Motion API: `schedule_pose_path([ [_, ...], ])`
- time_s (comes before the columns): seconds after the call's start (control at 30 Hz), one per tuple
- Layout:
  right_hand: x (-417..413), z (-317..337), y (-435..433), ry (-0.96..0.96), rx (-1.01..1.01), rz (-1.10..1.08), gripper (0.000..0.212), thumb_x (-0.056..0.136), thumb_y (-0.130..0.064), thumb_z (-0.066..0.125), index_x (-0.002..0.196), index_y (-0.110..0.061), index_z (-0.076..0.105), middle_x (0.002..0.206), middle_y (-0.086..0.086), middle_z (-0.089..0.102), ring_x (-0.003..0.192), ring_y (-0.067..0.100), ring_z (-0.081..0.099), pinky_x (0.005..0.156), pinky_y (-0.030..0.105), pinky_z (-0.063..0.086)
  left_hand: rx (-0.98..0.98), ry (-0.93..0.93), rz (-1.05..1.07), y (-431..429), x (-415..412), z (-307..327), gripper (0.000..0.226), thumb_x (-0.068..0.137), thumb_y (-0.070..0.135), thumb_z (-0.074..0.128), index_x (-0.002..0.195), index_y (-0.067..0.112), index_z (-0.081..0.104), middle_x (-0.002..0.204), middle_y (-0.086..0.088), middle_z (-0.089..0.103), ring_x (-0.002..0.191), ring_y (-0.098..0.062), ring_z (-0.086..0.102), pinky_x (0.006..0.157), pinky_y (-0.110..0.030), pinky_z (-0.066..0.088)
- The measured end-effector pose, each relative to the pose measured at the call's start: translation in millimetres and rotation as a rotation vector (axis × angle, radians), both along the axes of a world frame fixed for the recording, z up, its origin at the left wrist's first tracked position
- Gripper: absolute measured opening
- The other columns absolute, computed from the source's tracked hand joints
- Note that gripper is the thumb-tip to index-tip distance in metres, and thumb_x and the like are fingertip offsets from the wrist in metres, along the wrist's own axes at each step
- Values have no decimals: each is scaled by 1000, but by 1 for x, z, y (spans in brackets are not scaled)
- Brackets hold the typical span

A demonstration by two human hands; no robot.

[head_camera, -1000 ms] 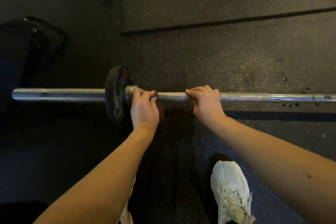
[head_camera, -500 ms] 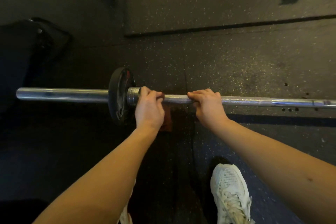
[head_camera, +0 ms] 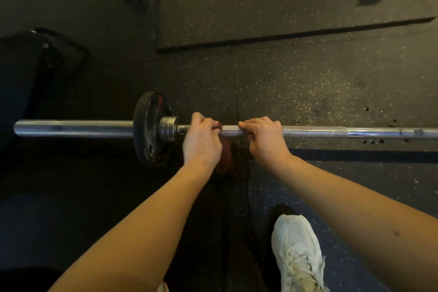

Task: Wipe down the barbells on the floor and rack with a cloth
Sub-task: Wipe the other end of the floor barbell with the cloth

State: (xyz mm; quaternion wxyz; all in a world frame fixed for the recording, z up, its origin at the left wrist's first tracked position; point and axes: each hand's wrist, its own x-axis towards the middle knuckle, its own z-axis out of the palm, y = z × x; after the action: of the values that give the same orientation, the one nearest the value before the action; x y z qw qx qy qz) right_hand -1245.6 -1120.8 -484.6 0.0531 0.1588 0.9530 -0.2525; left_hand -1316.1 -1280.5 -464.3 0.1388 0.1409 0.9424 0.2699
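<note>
The left hand (head_camera: pixel 201 142) grips a dark red cloth (head_camera: pixel 225 156) round the silver steel barbell (head_camera: pixel 315 131), just right of its ringed steel collar (head_camera: pixel 168 128). The right hand (head_camera: pixel 265 140) curls over the shaft, which is bare to the right frame edge.

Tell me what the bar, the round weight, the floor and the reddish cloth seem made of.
The bar looks like polished steel: shiny, with a rougher cross-hatched grip stretch. The weight seems dark scuffed metal, perhaps coated; too dim to tell. The floor looks like black rubber matting with pale flecks. The cloth looks like soft fabric, hanging limp.
</note>
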Motion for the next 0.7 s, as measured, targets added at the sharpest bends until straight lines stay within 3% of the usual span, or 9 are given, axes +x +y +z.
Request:
schedule_pose_path([
  [0.13, 2, 0, 2, -10, -10, 12, 44, 101, -10, 56, 142, -26, 59, 141, -8, 60, 125, 18, 48, 104, 40, 34, -9, 26, 92, -31, -14, 3, 20, 101, 21, 61, 120, 20, 68, 124, 10, 47, 103, -4, 54, 103, -35, 52],
  [0.3, 1, -1, 1, -24, -12, 3, 44, 101, -11, 57, 142, -26, 60, 140, -8, 60, 124, 18, 48, 102, 39, 33, 9, 45, 157, -27, -7, -1, 20, 102, 18, 59, 120, 16, 68, 126, 6, 48, 111, -13, 59, 105, -42, 53],
  [0.53, -3, 6, 3, -75, 15, 19, 46, 98, -10, 60, 141, -27, 61, 140, -7, 60, 129, 18, 48, 108, 40, 35, 8, 76, -104, 30, 24, 0, 25, 99, 18, 61, 124, 16, 66, 128, 4, 48, 108, -11, 61, 104, -39, 53],
  [0.63, 4, 6, -3, 59, -91, -87, 42, 97, -8, 59, 137, -21, 64, 140, -4, 61, 132, 16, 47, 114, 42, 36, 35, 9, -100, 25, 22, 0, 26, 100, 21, 62, 126, 21, 66, 125, 11, 46, 108, -8, 60, 105, -32, 52],
  [0.7, 17, 10, -12, 178, -172, -198, 39, 98, -9, 58, 135, -20, 65, 135, -4, 62, 130, 12, 49, 115, 39, 39, 93, -46, -60, 11, 21, 4, 26, 100, 22, 63, 125, 23, 66, 122, 15, 47, 103, -2, 57, 99, -19, 47],
])
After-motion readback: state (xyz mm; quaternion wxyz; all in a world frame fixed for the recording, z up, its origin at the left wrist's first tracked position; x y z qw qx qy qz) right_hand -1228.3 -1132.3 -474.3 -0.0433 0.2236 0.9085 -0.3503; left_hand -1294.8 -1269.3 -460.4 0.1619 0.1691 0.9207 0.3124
